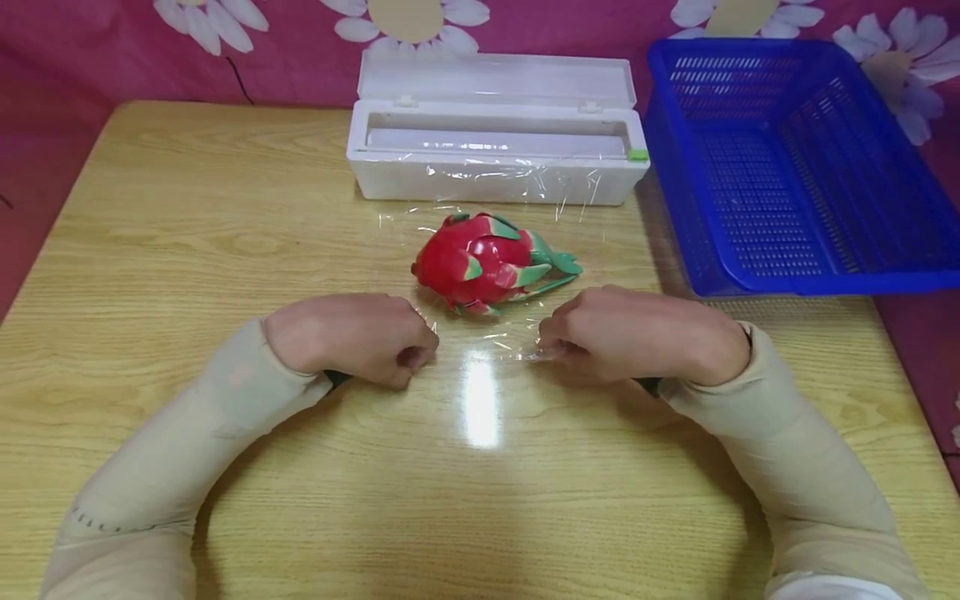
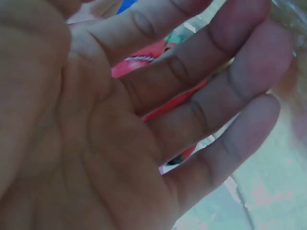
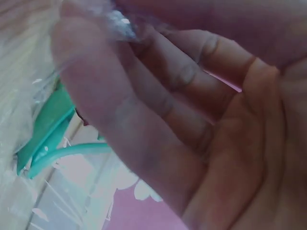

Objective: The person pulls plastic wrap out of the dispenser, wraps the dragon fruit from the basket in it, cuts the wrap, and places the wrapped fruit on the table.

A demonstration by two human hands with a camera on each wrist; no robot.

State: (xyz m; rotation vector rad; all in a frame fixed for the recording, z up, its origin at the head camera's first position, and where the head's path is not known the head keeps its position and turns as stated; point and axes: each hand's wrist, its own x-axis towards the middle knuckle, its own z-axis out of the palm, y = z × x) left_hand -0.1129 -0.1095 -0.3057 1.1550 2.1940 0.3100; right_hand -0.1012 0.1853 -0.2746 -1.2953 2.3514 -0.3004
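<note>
The left hand [image 1: 356, 337] lay knuckles-up on the pale wooden worktop [image 1: 187, 242], its fingers curled under and pinching the near left edge of a thin sheet of clear plastic wrap [image 1: 487, 333]; the left wrist view showed the fingers [image 2: 225, 86] only loosely bent, with red fruit skin glimpsed between them. The right hand [image 1: 637, 333] rested a little to the right, likewise curled, its fingertips [image 3: 86, 67] pinching a crumpled bit of the same film at the near right edge. Between the two hands the wrap lay flat and caught a bright glare. Just beyond them, on the film, sat a red dragon fruit with green-tipped scales [image 1: 487, 262], its leafy green end pointing right, touching neither hand. Farther back stood a white rectangular plastic wrap dispenser box [image 1: 495, 133] with its lid thrown open, the film trailing down its front face toward the fruit. To the right of the box, at the far right of the worktop, stood a blue slotted plastic basket [image 1: 795, 167]. Behind everything hung a pink cloth printed with white daisies [image 1: 300, 42].
</note>
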